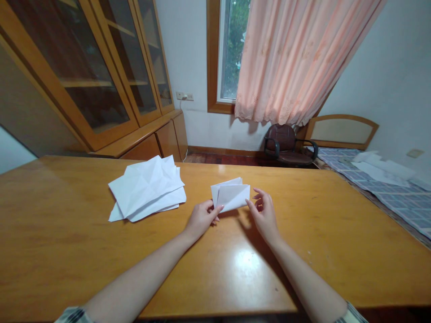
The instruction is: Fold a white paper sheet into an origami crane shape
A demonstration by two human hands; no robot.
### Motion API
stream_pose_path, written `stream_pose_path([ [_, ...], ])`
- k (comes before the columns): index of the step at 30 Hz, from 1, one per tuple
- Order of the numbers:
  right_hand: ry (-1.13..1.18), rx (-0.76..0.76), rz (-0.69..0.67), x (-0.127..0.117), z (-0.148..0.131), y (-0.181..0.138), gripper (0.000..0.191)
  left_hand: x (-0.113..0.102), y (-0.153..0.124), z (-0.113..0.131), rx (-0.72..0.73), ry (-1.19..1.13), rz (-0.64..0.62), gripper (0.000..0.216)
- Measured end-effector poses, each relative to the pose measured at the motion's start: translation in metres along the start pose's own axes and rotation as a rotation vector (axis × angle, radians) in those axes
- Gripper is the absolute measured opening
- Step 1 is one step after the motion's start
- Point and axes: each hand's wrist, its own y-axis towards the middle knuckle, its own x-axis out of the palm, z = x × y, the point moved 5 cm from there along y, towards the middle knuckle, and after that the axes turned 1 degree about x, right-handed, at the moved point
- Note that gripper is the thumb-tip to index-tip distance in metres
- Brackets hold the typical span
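The left hand's thumb lies on top of the folded white paper at its lower left corner, the other fingers tucked behind, pinching it. The right hand's thumb tip is at the paper's right edge; whether it presses there I cannot tell. Its other fingers are curled, parted from the thumb and clear of the paper. The folded paper is above the worktop, closer to the far edge than the near one and about midway between the side edges. To its left, by the far edge, lies a loose pile of creased white sheets. Beyond the far left corner stands a glass-doored cabinet; beyond the far right corner, an armchair.
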Motion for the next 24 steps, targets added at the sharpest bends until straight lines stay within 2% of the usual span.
stream_pose_path([
  [3, 0.104, 0.096, -0.08, 0.002, 0.008, 0.004, 0.028, 0.002, -0.002, 0.002, -0.014, -0.029, -0.019, 0.038],
  [6, 0.22, 0.182, -0.162, 0.007, 0.013, 0.004, 0.03, 0.004, -0.002, 0.003, -0.024, -0.056, -0.058, 0.04],
  [11, 0.35, 0.268, -0.192, 0.008, 0.013, 0.004, 0.033, 0.008, -0.002, 0.006, 0.015, -0.194, -0.107, 0.049],
  [16, 0.409, 0.351, -0.244, 0.008, 0.01, 0.005, 0.037, 0.01, 0.001, 0.0, -0.112, -0.404, -0.118, 0.06],
  [20, 0.49, 0.34, -0.29, 0.008, 0.006, 0.005, 0.032, 0.011, 0.002, -0.002, -0.194, -0.543, -0.162, 0.061],
  [24, 0.546, 0.266, -0.34, 0.008, 0.004, 0.004, 0.024, 0.013, 0.004, -0.005, -0.235, -0.593, -0.207, 0.048],
])
